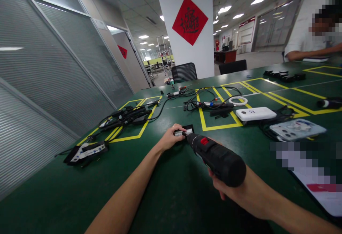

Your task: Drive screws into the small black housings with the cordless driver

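My left hand [171,138] is closed on a small black part with a silvery metal piece [184,131], pressing it down on the green table [149,191]. A black electric screwdriver with a red switch [216,155] is gripped from below by my right hand [227,189]. Its tip points at the small part and touches it beside my left fingers.
A tangle of black cables and power adapters [125,117] lies to the left, another black part [87,151] nearer the edge. A white box [255,113], a ring of tape [238,100] and a phone-like device [298,129] lie to the right. Another person [315,43] sits at the far right.
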The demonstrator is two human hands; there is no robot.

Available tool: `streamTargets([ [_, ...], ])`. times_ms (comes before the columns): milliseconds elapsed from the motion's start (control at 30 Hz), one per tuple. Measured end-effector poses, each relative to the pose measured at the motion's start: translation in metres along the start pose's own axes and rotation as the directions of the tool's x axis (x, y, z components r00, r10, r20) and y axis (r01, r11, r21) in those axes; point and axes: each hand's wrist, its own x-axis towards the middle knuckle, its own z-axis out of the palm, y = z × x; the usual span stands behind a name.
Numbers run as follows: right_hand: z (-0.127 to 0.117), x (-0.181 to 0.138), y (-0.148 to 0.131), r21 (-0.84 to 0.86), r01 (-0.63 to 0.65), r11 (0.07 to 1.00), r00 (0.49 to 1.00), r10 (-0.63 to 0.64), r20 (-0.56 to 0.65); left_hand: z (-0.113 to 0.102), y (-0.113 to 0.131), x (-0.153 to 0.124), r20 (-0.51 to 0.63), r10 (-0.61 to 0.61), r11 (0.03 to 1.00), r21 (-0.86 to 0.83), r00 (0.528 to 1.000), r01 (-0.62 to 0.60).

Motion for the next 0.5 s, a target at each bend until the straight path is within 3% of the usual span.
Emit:
streamTargets([
  [167, -0.0005, -0.0009, -0.0016, 0.0, -0.082, 0.997, 0.997, 0.082, 0.012, -0.002, 0.0032, 0.0001, 0.013, 0.007, 1.0, -0.025, 1.0, -0.006],
  [500, -0.0046, -0.0001, -0.0012, -0.019, -0.088, 0.996, 0.996, 0.088, 0.016, -0.0026, 0.0026, -0.0016, 0.015, 0.0, 0.998, -0.068, 1.0, 0.001],
])
